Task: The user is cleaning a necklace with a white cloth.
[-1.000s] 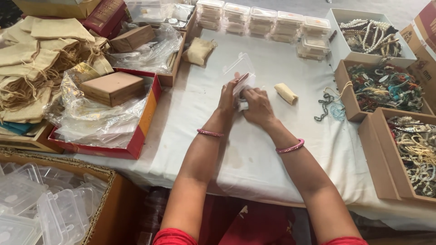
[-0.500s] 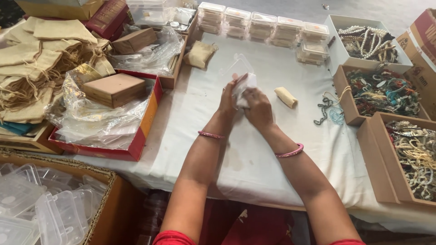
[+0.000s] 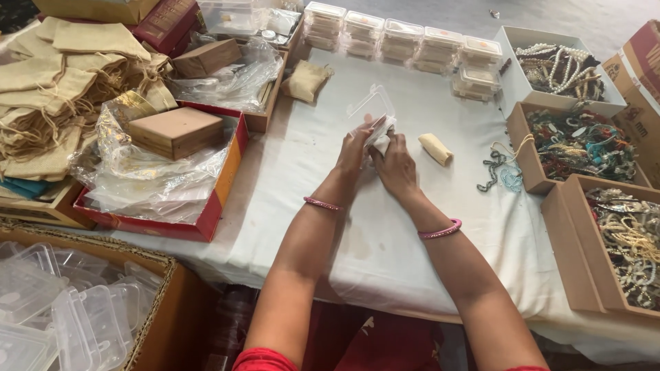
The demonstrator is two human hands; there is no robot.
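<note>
The two hands meet in the middle of the table and cover most of what they hold, so it is hard to see. It looks like a small white bundle [image 3: 382,132], soft and crumpled like paper or cloth, and what is inside cannot be seen. Just behind it sticks up a little clear plastic box [image 3: 370,104] with its lid open; its bottom part is hidden by the fingers. The left hand [image 3: 355,150] has its fingers closed around the left side of the white bundle. The right hand [image 3: 397,165] has its fingers curled on the right side, gripping it too. Each wrist has one pink bangle.

The bundle is held just above the white tablecloth [image 3: 426,227], about in the middle, a bit toward the far side.

Just to the right of the hands lies one small tan roll [image 3: 436,148]. Further right is one loose string of blue-green beads [image 3: 496,173]. On the right side are three open boxes of jewelry [image 3: 581,148], the nearest one cut off by the edge. At the far side is a row of stacked clear boxes [image 3: 402,38]; I count about five stacks. On the left are two brown wooden boxes [image 3: 175,130] on crinkly plastic, and a heap of tan cloth bags [image 3: 62,75], too many to count. Near left, a carton holds empty clear cases [image 3: 55,309], partly cut off.
</note>
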